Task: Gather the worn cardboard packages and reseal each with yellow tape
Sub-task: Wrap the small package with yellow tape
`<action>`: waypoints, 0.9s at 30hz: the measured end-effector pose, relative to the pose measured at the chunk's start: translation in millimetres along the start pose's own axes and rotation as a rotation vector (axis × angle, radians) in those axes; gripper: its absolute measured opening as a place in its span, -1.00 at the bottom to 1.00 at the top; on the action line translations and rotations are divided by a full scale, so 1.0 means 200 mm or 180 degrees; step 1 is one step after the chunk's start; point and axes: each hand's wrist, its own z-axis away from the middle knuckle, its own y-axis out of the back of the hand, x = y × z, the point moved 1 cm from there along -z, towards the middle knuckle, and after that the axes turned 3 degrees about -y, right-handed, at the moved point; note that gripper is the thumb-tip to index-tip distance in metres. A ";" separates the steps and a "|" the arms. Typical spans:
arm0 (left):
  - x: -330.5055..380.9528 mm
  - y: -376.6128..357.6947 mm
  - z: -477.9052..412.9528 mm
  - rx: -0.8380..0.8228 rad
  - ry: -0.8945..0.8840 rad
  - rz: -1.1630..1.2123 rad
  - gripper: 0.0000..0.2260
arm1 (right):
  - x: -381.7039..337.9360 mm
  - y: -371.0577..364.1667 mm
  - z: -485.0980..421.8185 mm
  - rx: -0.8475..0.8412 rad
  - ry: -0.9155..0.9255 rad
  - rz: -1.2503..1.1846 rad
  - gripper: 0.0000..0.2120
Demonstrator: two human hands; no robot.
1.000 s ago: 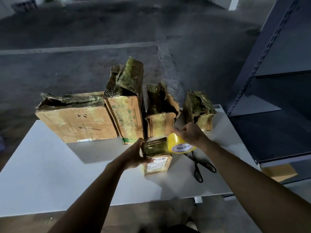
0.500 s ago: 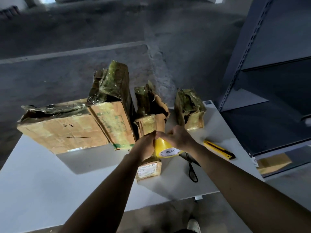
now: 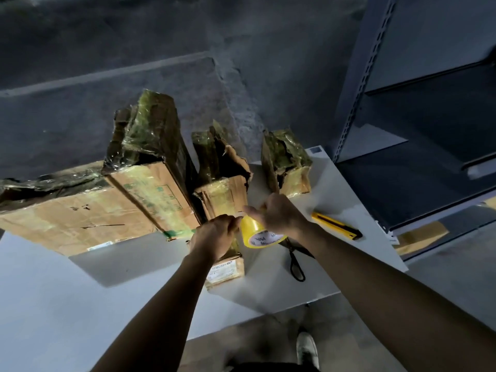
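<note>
Left hand [image 3: 214, 234] has quit the front box [image 3: 226, 269] to pinch the roll [image 3: 255, 232] that right hand [image 3: 279, 213] grips; none looks resealed yet.

Five cardboard packages, worn, torn, wrapped in yellowed tape: large box [image 3: 67, 216] far left; tall box [image 3: 155, 167] standing beside it; medium box [image 3: 222, 183]; small box [image 3: 288, 162] far right; small labelled package [image 3: 228, 268] nearest. One yellow tape roll [image 3: 252, 230], aloft over nearest package.
</note>
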 end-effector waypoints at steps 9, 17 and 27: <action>0.02 -0.01 -0.01 0.0183 0.0029 -0.0399 -0.63 | 0.14 -0.10 -0.01 -0.0276 -0.0191 -0.0087 -0.41; 0.06 -0.01 -0.09 -0.0034 -0.0794 0.0317 -0.76 | 0.17 -0.15 -0.01 -0.0537 -0.0195 -0.0518 -0.60; 0.07 0.08 -0.09 -0.1295 -0.0569 0.0586 -0.74 | 0.26 -0.12 0.04 -0.0019 -0.0545 -0.0589 -0.68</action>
